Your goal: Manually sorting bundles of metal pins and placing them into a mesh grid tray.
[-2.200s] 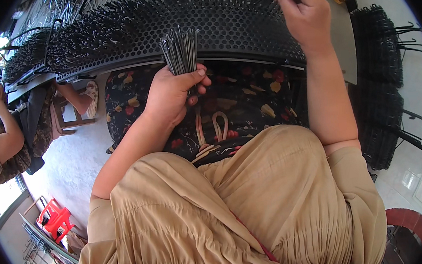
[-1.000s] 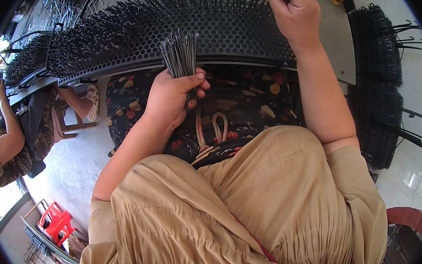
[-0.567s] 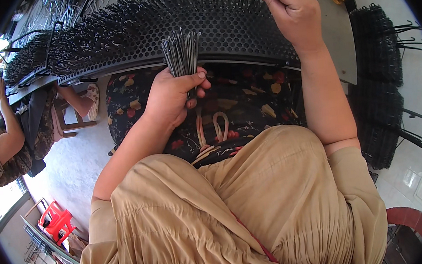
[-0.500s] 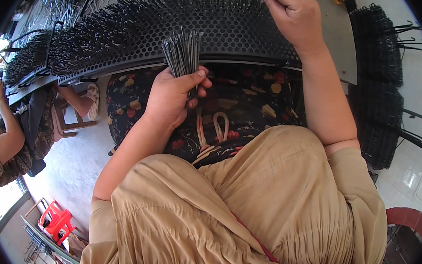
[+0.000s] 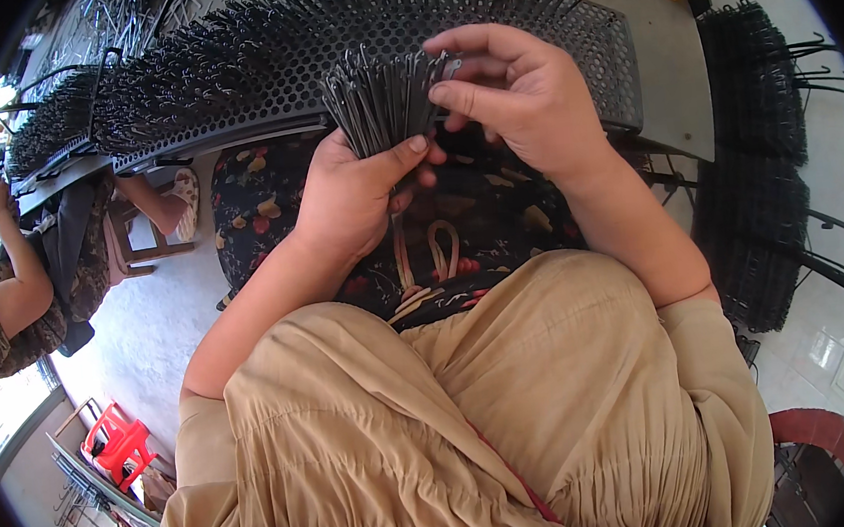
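A dense bundle of thin black wire rods (image 5: 376, 102) with small looped tips stands upright in my left hand (image 5: 350, 184), which is closed round its lower end. At the bundle's right edge, my right hand (image 5: 533, 103) has its thumb and index finger curled about a rod's tip; its other fingers are loosely bent. Just beyond both hands lies a long black perforated plate (image 5: 273, 104). Many similar rods stand in its holes, thickest at the left and along the far edge. Holes show bare at the near side and right end.
Loose silvery rods (image 5: 135, 28) lie at the far left of the grey table (image 5: 670, 61). Black racks of rods (image 5: 751, 174) hang at the right. Another person (image 5: 25, 263) sits at the left, near a red plastic stool (image 5: 119, 446). Floral cloth (image 5: 267, 207) covers my lap.
My right hand has come from the plate's right end, left and nearer, to the bundle. My left hand has shifted slightly right with the bundle, whose rods fan wider.
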Tool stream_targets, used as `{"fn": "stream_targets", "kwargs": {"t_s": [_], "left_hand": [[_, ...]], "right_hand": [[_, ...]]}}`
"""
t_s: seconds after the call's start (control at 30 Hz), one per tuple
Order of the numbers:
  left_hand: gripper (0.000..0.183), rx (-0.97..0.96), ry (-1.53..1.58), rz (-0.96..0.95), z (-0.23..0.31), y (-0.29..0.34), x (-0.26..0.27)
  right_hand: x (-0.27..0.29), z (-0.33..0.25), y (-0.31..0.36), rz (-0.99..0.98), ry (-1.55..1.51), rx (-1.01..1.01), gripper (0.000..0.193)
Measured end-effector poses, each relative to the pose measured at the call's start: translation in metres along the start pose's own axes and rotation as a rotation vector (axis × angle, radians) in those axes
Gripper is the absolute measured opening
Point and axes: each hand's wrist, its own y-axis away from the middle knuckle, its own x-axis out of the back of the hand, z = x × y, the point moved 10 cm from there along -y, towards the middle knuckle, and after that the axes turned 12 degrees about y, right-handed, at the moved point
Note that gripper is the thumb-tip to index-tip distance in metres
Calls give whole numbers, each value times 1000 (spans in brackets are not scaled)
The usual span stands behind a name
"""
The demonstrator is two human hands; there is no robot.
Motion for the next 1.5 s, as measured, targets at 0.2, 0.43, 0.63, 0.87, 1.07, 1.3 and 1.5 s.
{"fn": "stream_targets", "kwargs": {"t_s": [0.2,0.43,0.63,0.87,1.07,1.3,1.5], "left_hand": [[14,-6,13,-9,-1,3,-3],[15,-14,-44,12,-1,1,-1],[14,-35,-135,-12,1,2,-4],[12,14,-207,-12,-7,-1,1],[13,86,-70,-105,-13,3,-10],[14,136,27,-130,-18,3,-13],[13,134,75,-74,-19,2,-6]], "right_hand": [[-2,17,-2,1,-136,-29,26],[4,25,-2,43,-155,-73,18],[11,26,-3,-22,-150,-14,11],[34,36,-1,45,-346,-33,10],[31,40,1,-62,-479,-62,10],[43,36,0,89,-413,-32,11],[48,37,-2,160,-517,-21,11]]}}
